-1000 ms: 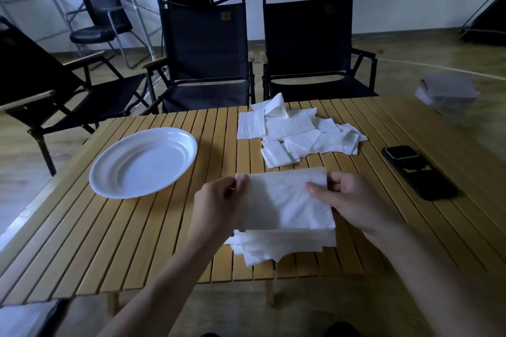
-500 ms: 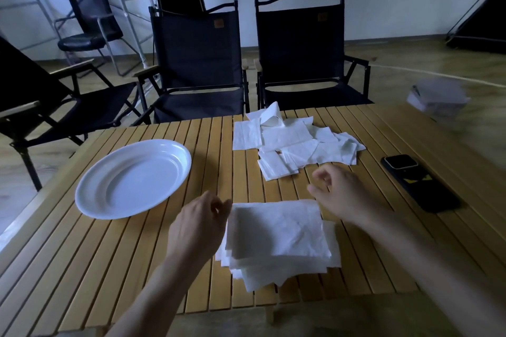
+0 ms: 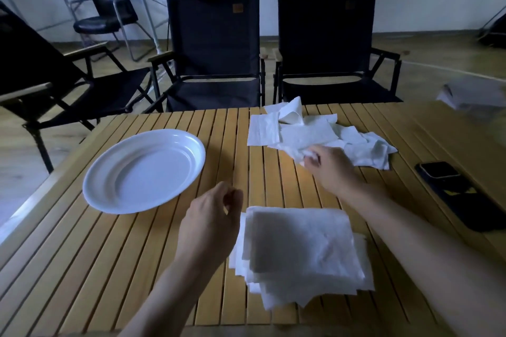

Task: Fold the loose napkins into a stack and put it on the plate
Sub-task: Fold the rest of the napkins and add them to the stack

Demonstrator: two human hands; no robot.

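Observation:
A stack of folded white napkins (image 3: 301, 252) lies near the table's front edge. Further back, right of centre, sits a heap of loose white napkins (image 3: 323, 134). My right hand (image 3: 328, 169) reaches to the heap's near edge and pinches a loose napkin there. Just left of the stack hovers my left hand (image 3: 210, 224), fingers loosely curled and holding nothing. An oval white plate (image 3: 145, 169) stands bare on the left part of the slatted wooden table (image 3: 109, 268).
A dark phone (image 3: 462, 194) lies near the table's right edge. A blurred pale box (image 3: 473, 96) sits at the far right corner. Two black folding chairs (image 3: 216, 49) stand behind the table, another at the left.
Both hands let go of the folded napkin, which now lies on the stack. My right hand moved back to the loose heap and pinched a napkin. My left hand drew aside.

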